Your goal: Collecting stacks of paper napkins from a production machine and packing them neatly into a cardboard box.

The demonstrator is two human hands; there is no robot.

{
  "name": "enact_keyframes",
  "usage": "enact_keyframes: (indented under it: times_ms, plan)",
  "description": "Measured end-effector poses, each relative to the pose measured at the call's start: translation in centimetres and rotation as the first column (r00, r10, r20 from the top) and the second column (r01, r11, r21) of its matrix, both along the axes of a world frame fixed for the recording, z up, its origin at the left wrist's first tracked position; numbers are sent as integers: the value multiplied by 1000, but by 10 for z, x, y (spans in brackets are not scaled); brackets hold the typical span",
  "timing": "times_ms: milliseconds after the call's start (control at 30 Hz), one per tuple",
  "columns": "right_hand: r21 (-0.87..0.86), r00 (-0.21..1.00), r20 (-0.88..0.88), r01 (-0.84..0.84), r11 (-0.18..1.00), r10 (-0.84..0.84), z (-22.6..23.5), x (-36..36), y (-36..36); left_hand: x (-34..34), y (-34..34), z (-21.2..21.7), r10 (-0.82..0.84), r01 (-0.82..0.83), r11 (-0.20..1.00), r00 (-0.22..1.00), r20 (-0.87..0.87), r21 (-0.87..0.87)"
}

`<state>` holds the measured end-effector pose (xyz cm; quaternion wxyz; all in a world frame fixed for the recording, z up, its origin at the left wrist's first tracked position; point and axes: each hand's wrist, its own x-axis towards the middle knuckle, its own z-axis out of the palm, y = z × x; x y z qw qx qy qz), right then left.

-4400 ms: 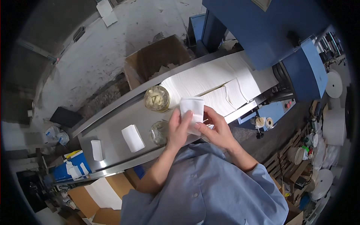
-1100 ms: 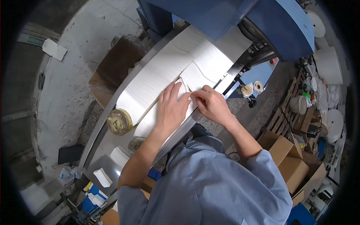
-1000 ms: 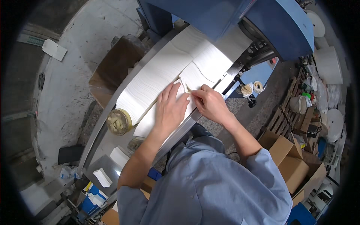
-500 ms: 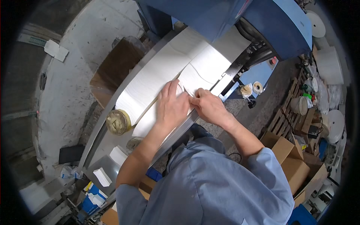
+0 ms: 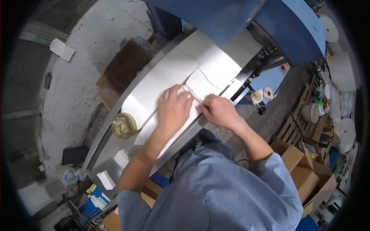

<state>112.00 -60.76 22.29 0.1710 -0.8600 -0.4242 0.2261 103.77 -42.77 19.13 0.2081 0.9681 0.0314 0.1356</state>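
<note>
Resting over the near row of white folded paper [image 5: 148, 133], the left hand [image 5: 173, 109] has its palm down, fingers slightly bent and pointing to the far side, thumb out to the right. Cannot tell whether it grips any sheets or only presses on them. Right hand [image 5: 219, 111]: curled, fingertips drawn in at the right edge of the same row, just beside the left thumb. Cannot tell whether paper is pinched between them; the fingers hide the contact.

Position of paper: near row lies along the near side of the metal table [image 5: 98, 165], partly under both hands. Far row of white paper [image 5: 154, 82] runs alongside it, a narrow gap between the two. Both rows stretch toward the blue machine [image 5: 216, 17] at the far side.

Left end of far row: a round container [image 5: 124, 126] with a yellow band, beside the last sheets. A second clear round object [image 5: 135, 152] sits nearer, partly hidden by the left forearm. Two small white stacks, one larger [image 5: 121, 158] and one smaller [image 5: 106, 180], lie farther left on the table.

Surroundings: brown carton [image 5: 125, 71] beyond the table on the left; open cardboard box [image 5: 291, 156] at near right; wooden pallet [image 5: 295, 111] on the right.
</note>
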Motion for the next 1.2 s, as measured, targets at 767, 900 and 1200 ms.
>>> enact_keyframes:
  times_ms: [767, 900, 1200]
  plan:
    - [416, 957, 236, 58, 908, -169, -40, 43, 31, 51, 57, -18, -84, 82, 996, 994, 75, 35]
    - [424, 955, 244, 53, 904, -171, -41, 43, 31, 49, 58, -18, -113, 109, 992, 990, 81, 56]
    - [428, 955, 239, 58, 902, -175, -41, 41, 31, 50, 58, -14, -166, 159, 982, 984, 68, 98]
